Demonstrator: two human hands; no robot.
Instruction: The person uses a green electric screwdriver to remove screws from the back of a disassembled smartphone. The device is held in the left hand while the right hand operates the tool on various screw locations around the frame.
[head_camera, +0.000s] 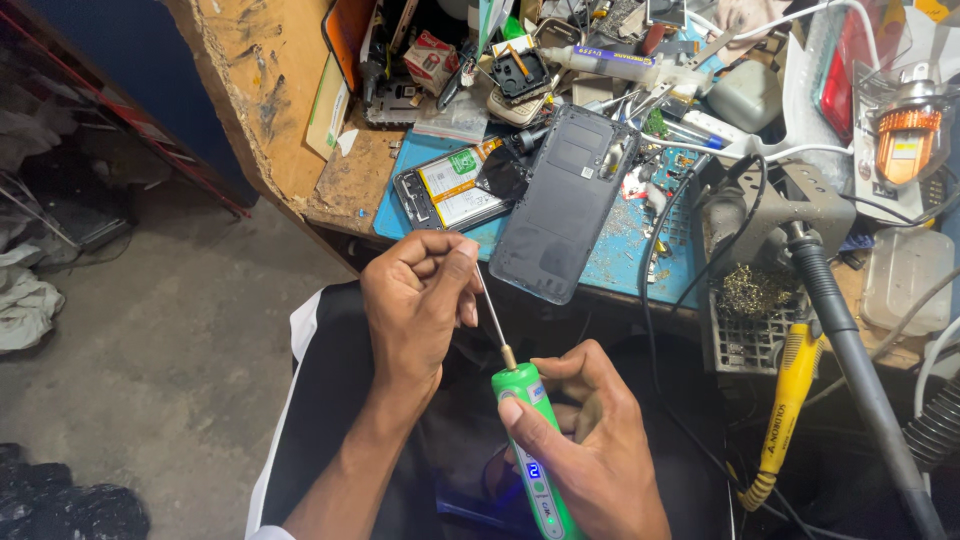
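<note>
Pinching the tip of a thin metal bit (493, 318) between thumb and forefinger, the left hand (418, 300) has its other fingers curled in; it looks like the bit is being seated or changed in the green electric screwdriver (533, 450). The right hand (580, 440) is wrapped around that green handle, thumb pressed flat along its side, fingers closed behind it. Both hands are held over the lap, just short of the worktop's near edge. The bit slants up from the handle's brass collar into the left fingertips. By my judgement, the next move calls for a straight pull or push along the bit. On the blue mat (620, 245) near that edge lie a dark phone back cover (565, 205) and, beside it, an opened phone (450, 187).
</note>
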